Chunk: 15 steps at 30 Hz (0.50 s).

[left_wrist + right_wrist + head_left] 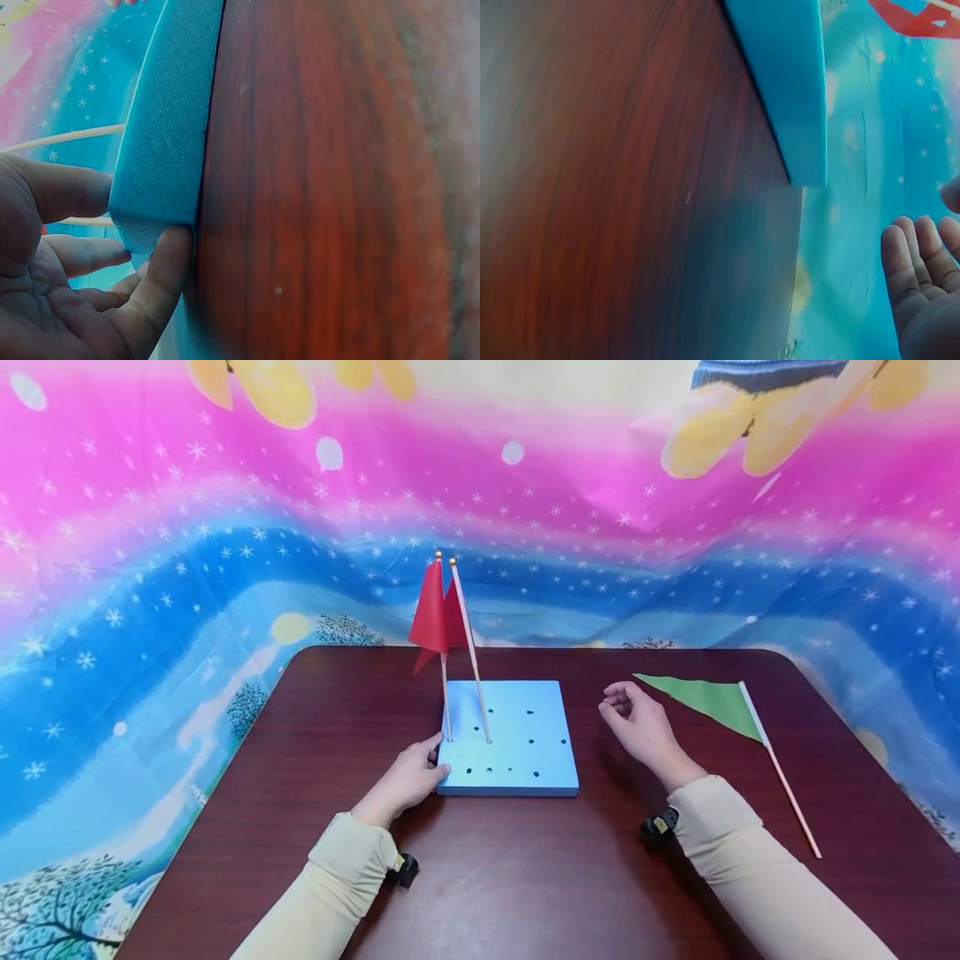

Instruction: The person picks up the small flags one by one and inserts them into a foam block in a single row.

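Note:
A light-blue foam board (517,756) with several holes lies flat on the table. Two red flags stand in it: the left flag (429,618) is nearly upright, while the right flag (468,635) leans left at its top. My left hand (405,779) grips the board's left edge near the front corner; in the left wrist view, the thumb and fingers (165,266) touch its top and side. Right of the board, my right hand (637,727) hovers over the table with loosely bent fingers (900,259) and nothing in it. Beyond it lies a green flag (712,702).
The dark wooden table (337,693) has rounded far corners. Behind it hangs a printed cloth (525,510) in pink and blue, which also shows along the table's sides. The green flag's stick (795,806) points toward the front right.

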Each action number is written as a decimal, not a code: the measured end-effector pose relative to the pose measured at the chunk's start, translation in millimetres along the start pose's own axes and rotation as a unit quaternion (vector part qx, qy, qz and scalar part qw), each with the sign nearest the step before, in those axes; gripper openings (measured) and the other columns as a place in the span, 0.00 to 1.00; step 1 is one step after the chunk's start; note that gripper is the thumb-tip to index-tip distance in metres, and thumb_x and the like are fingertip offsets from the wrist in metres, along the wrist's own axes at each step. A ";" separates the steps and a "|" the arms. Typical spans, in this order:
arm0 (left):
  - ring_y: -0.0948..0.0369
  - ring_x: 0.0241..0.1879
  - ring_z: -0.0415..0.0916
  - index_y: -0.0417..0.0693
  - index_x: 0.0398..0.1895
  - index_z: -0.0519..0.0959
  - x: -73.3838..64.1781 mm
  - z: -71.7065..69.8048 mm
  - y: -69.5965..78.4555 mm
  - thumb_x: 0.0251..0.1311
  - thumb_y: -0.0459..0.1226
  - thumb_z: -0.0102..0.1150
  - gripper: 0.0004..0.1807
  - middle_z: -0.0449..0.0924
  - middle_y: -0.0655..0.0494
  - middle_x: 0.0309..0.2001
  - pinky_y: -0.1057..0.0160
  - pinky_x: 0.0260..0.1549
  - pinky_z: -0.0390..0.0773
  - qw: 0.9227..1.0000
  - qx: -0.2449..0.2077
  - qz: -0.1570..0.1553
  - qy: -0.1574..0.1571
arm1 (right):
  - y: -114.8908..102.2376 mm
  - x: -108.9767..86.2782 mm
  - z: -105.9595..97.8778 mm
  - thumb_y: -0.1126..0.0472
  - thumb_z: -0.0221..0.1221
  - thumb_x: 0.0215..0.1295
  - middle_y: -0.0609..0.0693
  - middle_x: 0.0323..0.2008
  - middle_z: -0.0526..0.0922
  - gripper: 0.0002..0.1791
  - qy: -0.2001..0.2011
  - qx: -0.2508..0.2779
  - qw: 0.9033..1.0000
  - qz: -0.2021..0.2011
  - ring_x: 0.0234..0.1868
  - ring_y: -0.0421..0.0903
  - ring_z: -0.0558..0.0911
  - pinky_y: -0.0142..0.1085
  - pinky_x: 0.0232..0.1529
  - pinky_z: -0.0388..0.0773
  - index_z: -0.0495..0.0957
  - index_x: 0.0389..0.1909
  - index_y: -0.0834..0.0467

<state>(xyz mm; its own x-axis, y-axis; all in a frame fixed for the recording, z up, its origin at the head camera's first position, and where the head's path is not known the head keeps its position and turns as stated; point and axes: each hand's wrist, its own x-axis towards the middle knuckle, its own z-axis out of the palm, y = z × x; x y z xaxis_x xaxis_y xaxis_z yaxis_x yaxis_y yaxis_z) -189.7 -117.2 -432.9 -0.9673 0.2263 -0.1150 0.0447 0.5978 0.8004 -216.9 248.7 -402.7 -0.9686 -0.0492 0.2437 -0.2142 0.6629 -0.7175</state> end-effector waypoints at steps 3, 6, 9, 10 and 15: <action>0.54 0.41 0.73 0.31 0.76 0.63 0.3 0.0 0.5 0.68 0.29 0.59 0.34 0.76 0.45 0.44 0.56 0.41 0.77 1.000 0.004 0.002 0.003 | 6.9 -3.1 -7.5 0.62 0.57 0.77 0.64 0.49 0.81 0.15 0.003 -0.008 1.000 -0.002 0.49 0.60 0.80 0.54 0.53 0.75 0.74 0.56 0.67; 0.53 0.43 0.73 0.31 0.76 0.63 0.5 0.4 1.0 0.68 0.30 0.59 0.35 0.76 0.45 0.44 0.55 0.44 0.76 1.000 0.005 0.002 0.003 | 14.3 -7.0 -13.8 0.62 0.57 0.77 0.64 0.49 0.81 0.15 0.006 -0.020 1.000 0.000 0.49 0.60 0.80 0.54 0.52 0.75 0.74 0.56 0.68; 0.52 0.45 0.73 0.31 0.77 0.63 0.9 0.7 1.1 0.68 0.30 0.59 0.35 0.76 0.44 0.45 0.54 0.46 0.76 1.000 0.006 0.000 0.003 | 21.5 -10.9 -18.6 0.62 0.57 0.77 0.64 0.48 0.81 0.15 0.008 -0.033 0.999 0.004 0.49 0.61 0.80 0.54 0.52 0.74 0.74 0.55 0.68; 0.52 0.45 0.73 0.32 0.77 0.62 0.9 0.6 1.2 0.68 0.30 0.59 0.35 0.76 0.44 0.45 0.54 0.46 0.76 1.000 0.006 0.000 0.003 | 23.7 -11.8 -20.1 0.62 0.57 0.77 0.64 0.48 0.81 0.15 0.009 -0.035 0.999 0.004 0.49 0.61 0.80 0.54 0.52 0.74 0.74 0.55 0.68; 0.53 0.43 0.74 0.32 0.77 0.62 1.3 0.7 0.7 0.69 0.30 0.59 0.35 0.76 0.46 0.44 0.56 0.43 0.77 1.000 0.000 -0.002 0.001 | 32.5 -15.5 -27.8 0.62 0.56 0.77 0.65 0.48 0.82 0.15 0.017 -0.048 0.999 0.003 0.49 0.62 0.81 0.57 0.52 0.74 0.74 0.55 0.68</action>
<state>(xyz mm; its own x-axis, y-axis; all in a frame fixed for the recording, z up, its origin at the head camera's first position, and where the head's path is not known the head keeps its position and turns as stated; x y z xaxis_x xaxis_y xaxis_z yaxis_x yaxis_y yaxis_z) -190.7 -116.0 -432.8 -0.9679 0.2222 -0.1177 0.0404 0.5995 0.7994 -205.4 291.8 -411.6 -0.9647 -0.0208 0.2626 -0.1937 0.7317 -0.6536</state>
